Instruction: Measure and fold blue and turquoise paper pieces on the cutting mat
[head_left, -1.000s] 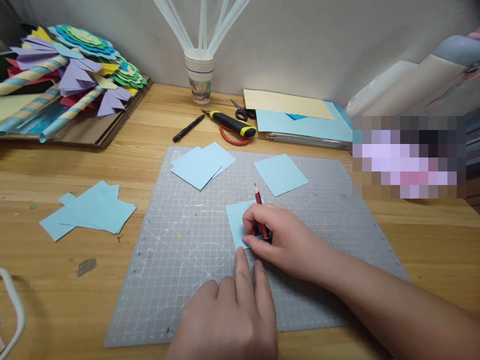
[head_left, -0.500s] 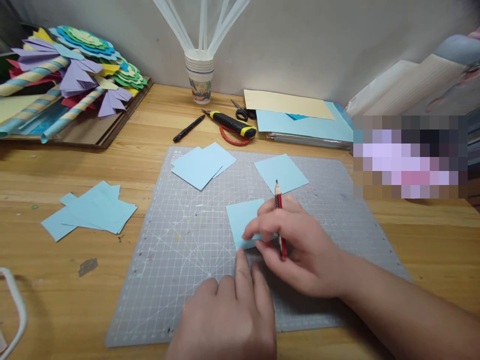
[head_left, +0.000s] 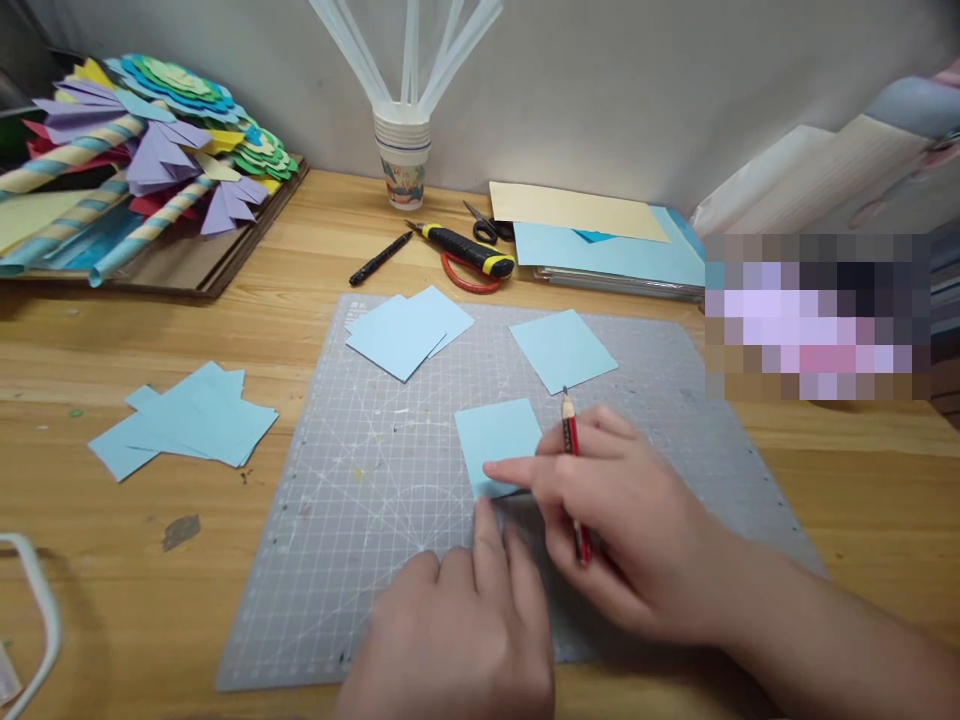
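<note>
A small light blue paper square [head_left: 497, 440] lies near the middle of the grey cutting mat [head_left: 360, 500]. My right hand [head_left: 622, 510] grips a red pencil [head_left: 574, 470] that points away from me, and its forefinger presses along the square's near edge. Flat on the mat, my left hand [head_left: 457, 630] has its fingertips at the square's near left corner. Two more blue squares lie on the far part of the mat: an overlapped pair [head_left: 409, 328] and a single one [head_left: 562, 348].
Several blue paper pieces [head_left: 187, 420] lie on the wooden table to the left. At the back are a black pen [head_left: 379, 258], a yellow-black utility knife [head_left: 465, 248], scissors [head_left: 484, 225], a paper cup [head_left: 403, 160], a sheet stack [head_left: 600, 240] and coloured paper crafts [head_left: 142, 150].
My right hand has slid right and toward me with the pencil, uncovering more of the blue square. The left hand has stayed put.
</note>
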